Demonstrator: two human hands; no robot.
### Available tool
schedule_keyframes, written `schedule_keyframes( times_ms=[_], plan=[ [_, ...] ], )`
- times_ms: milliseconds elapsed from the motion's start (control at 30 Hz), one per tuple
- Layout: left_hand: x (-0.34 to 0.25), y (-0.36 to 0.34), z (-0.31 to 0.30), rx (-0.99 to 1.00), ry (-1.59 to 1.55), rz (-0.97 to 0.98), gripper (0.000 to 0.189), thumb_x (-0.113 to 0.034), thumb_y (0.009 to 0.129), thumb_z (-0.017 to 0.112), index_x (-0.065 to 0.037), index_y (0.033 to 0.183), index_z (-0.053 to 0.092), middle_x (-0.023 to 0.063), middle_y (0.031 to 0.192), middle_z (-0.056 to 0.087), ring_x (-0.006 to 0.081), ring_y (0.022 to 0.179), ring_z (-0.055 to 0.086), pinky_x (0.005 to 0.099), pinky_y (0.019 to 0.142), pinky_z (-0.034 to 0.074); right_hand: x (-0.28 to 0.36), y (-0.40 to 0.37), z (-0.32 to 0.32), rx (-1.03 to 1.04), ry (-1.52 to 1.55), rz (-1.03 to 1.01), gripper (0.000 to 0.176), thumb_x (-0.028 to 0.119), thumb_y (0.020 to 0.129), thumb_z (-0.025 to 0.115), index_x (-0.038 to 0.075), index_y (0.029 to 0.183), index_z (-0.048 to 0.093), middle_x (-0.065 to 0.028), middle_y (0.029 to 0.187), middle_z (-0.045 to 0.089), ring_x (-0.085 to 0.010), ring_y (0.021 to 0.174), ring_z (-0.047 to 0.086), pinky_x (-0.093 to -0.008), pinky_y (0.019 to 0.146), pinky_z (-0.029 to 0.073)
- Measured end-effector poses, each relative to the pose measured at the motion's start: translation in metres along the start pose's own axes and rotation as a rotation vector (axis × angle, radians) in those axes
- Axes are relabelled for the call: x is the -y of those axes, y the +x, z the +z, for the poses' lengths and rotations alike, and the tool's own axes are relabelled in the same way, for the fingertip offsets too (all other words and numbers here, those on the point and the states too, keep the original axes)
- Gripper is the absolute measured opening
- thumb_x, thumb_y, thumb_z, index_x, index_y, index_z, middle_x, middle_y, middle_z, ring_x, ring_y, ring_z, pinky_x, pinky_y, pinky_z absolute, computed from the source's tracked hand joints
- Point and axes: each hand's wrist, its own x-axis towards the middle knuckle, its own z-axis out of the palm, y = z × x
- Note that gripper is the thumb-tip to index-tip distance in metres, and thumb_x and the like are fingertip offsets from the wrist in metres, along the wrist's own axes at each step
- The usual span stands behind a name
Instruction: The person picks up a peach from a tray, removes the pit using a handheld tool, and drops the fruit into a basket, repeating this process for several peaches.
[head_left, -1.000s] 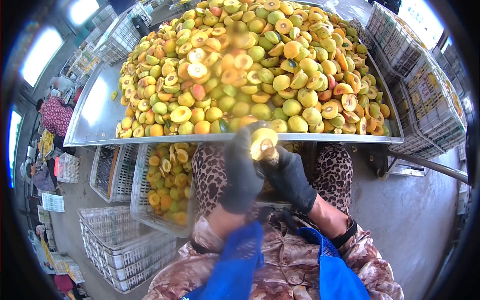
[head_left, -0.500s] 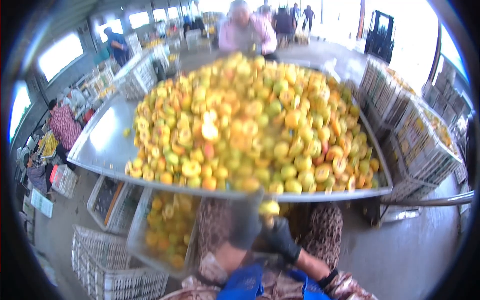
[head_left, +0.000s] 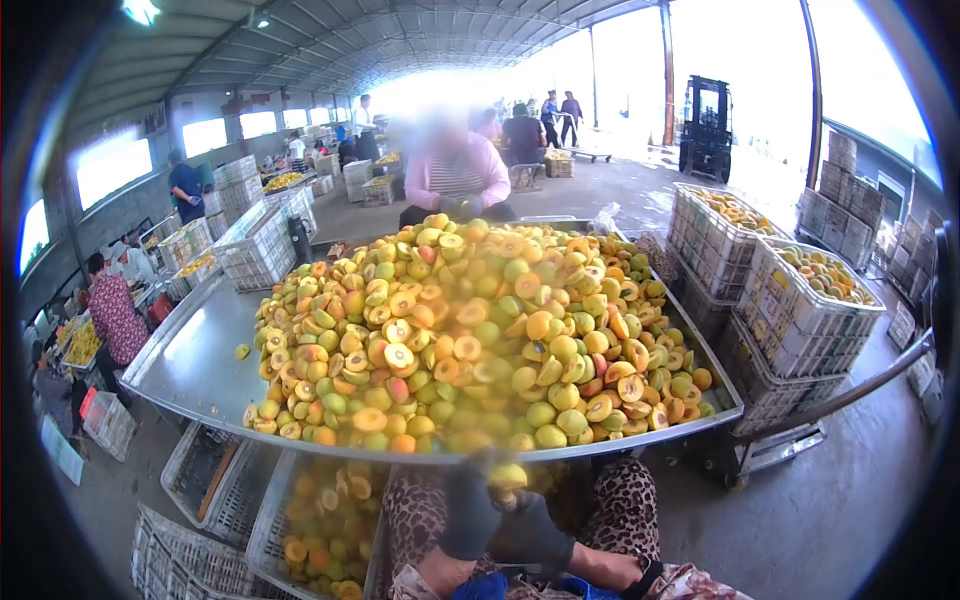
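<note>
My left hand point(head_left: 470, 515), in a dark glove, is raised at the table's near edge beside a yellow fruit point(head_left: 508, 476); its fingers are blurred. Just right of it, my right hand point(head_left: 533, 532), also gloved, is closed around the lower part of that fruit, between my knees. Above both hands, a large heap of halved yellow-orange fruit point(head_left: 400, 330) lies on a metal table point(head_left: 190, 350). Below the table edge at left, a crate point(head_left: 262, 520) holds more fruit pieces point(head_left: 330, 540).
Opposite, a person in pink point(head_left: 456, 175) sits behind the heap. Fruit-filled crates point(head_left: 800, 320) are stacked at right on a trolley point(head_left: 780, 452). An empty crate point(head_left: 180, 560) stands lower left. A forklift point(head_left: 706, 130) and other people are farther back.
The view has tilted upward, so the table and heap appear lower and more of the roof shows. Both hands remain together by the fruit, lower in view.
</note>
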Motion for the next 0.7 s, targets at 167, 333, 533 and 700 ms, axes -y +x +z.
schedule_keyframes(
  times_ms=[167, 333, 533, 700],
  plan=[
    [-0.005, 0.003, 0.005, 0.054, -0.256, 0.004, 0.024, -0.017, 0.098, 0.055, -0.002, 0.094, 0.073, 0.0115, 0.083, 0.073, 0.0242, 0.074, 0.070, 0.0371, 0.073, 0.056, 0.004, -0.015, 0.000, 0.035, 0.327, 0.281, 0.023, 0.020, 0.097, 0.068, 0.002, 0.110, 0.071, -0.0112, 0.088, 0.075, -0.0147, 0.083, 0.070, -0.0381, 0.074, 0.056],
    [-0.062, -0.001, 0.004, 0.032, -0.152, 0.086, 0.013, -0.012, 0.088, 0.061, -0.005, 0.089, 0.072, 0.0098, 0.081, 0.072, 0.0260, 0.072, 0.070, 0.0387, 0.071, 0.055, 0.056, -0.024, -0.006, 0.068, -0.067, -0.220, 0.025, 0.015, 0.096, 0.068, 0.003, 0.118, 0.068, -0.0108, 0.101, 0.075, -0.0170, 0.093, 0.070, -0.0366, 0.080, 0.056],
    [-0.076, -0.006, 0.001, 0.062, -0.321, -0.061, 0.044, -0.033, 0.105, 0.053, 0.005, 0.089, 0.070, 0.0140, 0.085, 0.072, 0.0226, 0.072, 0.069, 0.0361, 0.072, 0.057, 0.090, -0.026, -0.010, 0.044, -0.262, -0.388, 0.030, 0.002, 0.092, 0.067, 0.005, 0.122, 0.066, -0.0106, 0.108, 0.073, -0.0211, 0.103, 0.069, -0.0360, 0.088, 0.055],
    [-0.091, -0.012, -0.004, 0.145, -0.238, 0.128, 0.033, -0.025, 0.099, 0.057, 0.002, 0.084, 0.069, 0.0134, 0.085, 0.072, 0.0243, 0.079, 0.070, 0.0371, 0.075, 0.056, 0.130, -0.044, 0.003, 0.020, 0.085, -0.241, 0.034, 0.000, 0.091, 0.065, 0.004, 0.124, 0.063, -0.0119, 0.115, 0.070, -0.0222, 0.107, 0.067, -0.0352, 0.092, 0.053]
  ],
)
